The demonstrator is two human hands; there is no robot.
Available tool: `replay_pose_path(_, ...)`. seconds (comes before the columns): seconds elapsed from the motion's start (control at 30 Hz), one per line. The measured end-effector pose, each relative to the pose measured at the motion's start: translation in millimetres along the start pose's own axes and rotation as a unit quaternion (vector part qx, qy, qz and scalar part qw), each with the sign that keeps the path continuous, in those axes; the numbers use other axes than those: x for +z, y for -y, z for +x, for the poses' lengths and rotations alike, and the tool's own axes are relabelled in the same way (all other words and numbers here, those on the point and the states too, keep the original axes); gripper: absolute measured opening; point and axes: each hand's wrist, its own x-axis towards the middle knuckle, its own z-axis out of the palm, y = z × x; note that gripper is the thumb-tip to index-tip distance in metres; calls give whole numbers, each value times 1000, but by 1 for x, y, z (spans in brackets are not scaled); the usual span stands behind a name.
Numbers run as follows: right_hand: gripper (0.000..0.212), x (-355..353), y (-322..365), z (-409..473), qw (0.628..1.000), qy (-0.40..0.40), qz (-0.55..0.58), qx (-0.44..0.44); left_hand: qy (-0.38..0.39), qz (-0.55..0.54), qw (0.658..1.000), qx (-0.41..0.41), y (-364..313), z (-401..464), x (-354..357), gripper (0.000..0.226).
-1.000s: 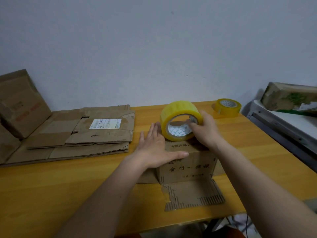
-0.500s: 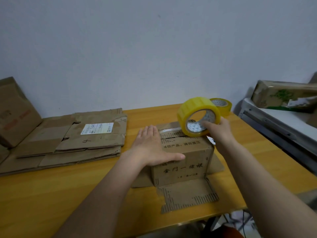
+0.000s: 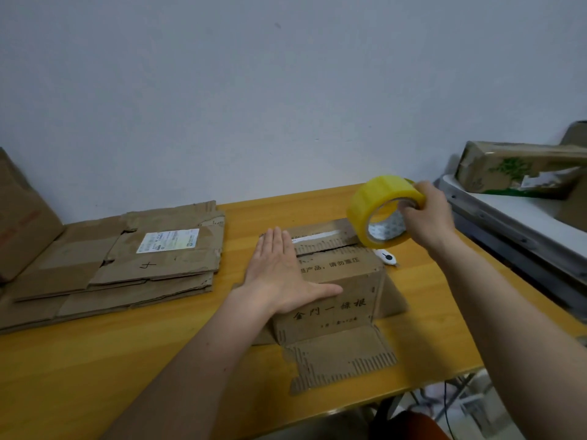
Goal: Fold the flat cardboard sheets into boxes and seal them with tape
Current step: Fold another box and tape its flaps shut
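Left hand: your left hand [image 3: 279,274] lies flat on top of the box, fingers straight and together, thumb spread toward the near edge, pressing the flaps down.
Right hand: your right hand [image 3: 425,214] grips the tape roll, fingers curled through its core and over its rim.
Tape roll: yellow tape roll [image 3: 382,214], held on edge above the far right corner of the box; a clear strip of tape [image 3: 317,238] runs from it leftward along the top seam toward your left fingertips.
Box: small brown box [image 3: 340,290] with printed characters, standing near the front middle of the table; its lower flaps are splayed out flat on the tabletop, one with a torn edge toward you.
Flat cardboard: stack of flattened sheets [image 3: 133,265] to the left of the box, well apart from it; the top sheet bears a white label.
Cutter: small white cutter [image 3: 386,258] on the table just beside the box's right far corner, under the roll.
Table: wooden table [image 3: 95,360], set against a pale wall.
Side item: a taped carton [image 3: 514,168] rests on a grey surface at the right.
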Motion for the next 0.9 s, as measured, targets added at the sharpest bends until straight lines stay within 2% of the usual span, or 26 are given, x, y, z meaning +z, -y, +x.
replay_pose_path(0.1,16,-13,-22,0,996,-8,-86,3,3,-4,1000,7,0,0,0,146)
replay_pose_path(0.2,12,-7,-40,-6,997,8,-71,23,11,-5,1000,7,0,1,-1,147)
replay_pose_path(0.43,20,13,-68,-24,997,41,3,60,31,-5,999,25,4,3,-4,142)
replay_pose_path(0.5,19,12,-74,-32,995,61,40,62,48,1,996,72,7,5,-9,122)
replay_pose_path(0.6,25,1,-70,-40,989,106,82,65,54,13,989,135,11,14,-21,81)
replay_pose_path(0.67,28,-10,-62,-46,971,201,105,77,53,31,991,120,5,21,-24,82)
replay_pose_path(0.77,42,-23,-49,-59,917,349,167,96,96,20,992,84,-16,26,-18,113)
replay_pose_path(0.8,43,-26,-45,-64,902,365,205,103,96,6,992,88,-20,29,-16,107)
replay_pose_path(0.9,46,-27,-38,-75,873,360,297,141,52,-32,987,147,-19,41,-15,59)
